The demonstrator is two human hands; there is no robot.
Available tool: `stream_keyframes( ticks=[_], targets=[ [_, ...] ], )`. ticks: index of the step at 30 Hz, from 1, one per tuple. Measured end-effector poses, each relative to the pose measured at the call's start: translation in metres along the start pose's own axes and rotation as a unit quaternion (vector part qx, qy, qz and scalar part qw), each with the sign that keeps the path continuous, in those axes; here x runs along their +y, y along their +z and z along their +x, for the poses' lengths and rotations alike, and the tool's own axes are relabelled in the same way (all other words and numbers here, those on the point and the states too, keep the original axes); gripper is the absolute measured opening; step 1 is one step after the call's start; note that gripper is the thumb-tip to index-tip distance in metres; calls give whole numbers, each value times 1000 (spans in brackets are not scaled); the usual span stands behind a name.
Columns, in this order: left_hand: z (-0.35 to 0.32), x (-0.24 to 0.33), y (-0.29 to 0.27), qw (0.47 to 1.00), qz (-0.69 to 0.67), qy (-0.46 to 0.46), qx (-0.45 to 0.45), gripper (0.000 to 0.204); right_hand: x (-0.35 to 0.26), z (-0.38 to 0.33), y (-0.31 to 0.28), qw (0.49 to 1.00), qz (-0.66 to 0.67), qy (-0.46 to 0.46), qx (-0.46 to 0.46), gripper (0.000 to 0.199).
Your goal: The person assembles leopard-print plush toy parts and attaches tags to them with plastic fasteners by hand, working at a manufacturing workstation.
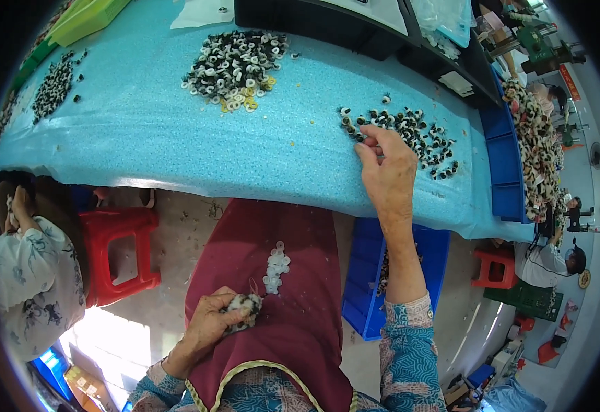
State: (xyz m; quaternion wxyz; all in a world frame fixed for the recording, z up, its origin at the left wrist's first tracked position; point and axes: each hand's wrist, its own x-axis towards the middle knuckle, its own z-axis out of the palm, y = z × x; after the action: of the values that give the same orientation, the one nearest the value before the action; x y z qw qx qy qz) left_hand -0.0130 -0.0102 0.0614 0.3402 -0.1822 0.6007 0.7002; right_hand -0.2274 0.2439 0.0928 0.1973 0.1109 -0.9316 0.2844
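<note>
My left hand (pixel 209 317) is closed around a small fuzzy grey-and-white plush piece (pixel 243 312) above my lap; a loose thread sticks up from it. At the table's right part, my right hand (pixel 389 168) reaches to the near left edge of a pile of small black-and-white plastic pieces (pixel 416 134), which look like toy eyes. Thumb and index finger come together around one of these small pieces. Several translucent white plastic discs (pixel 276 264) lie on the dark red apron (pixel 300 233) across my lap.
A larger heap of black and white ring-like parts (pixel 231 65), some yellow, sits mid-table. Black bins (pixel 327 27) line the back. Blue crates (pixel 509 175) stand at the right edge and under the table (pixel 361 302). A person (pixel 36 275) sits at left beside a red stool (pixel 118 254).
</note>
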Motion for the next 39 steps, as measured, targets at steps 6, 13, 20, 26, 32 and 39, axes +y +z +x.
stream_keyframes(
  ticks=[6,13,20,26,32,39],
  targets=[
    [1,-3,-2,999,-34,-5,-20,15,-2,5,-1,999,-47,9,-23,23],
    [3,-31,-8,972,-217,-84,-20,26,-3,-10,-10,974,168,147,-40,19],
    [6,-14,-4,946,-299,-119,-45,31,-40,-79,-45,780,568,219,-149,22],
    [8,-8,8,919,-354,-172,-17,33,-70,-183,-7,594,640,408,-267,20],
    [8,-7,12,919,-352,-176,-23,34,-76,-216,-1,580,656,413,-252,21],
    [12,-15,15,941,-293,-166,-14,37,-81,-214,1,628,582,425,-294,16]
  ],
)
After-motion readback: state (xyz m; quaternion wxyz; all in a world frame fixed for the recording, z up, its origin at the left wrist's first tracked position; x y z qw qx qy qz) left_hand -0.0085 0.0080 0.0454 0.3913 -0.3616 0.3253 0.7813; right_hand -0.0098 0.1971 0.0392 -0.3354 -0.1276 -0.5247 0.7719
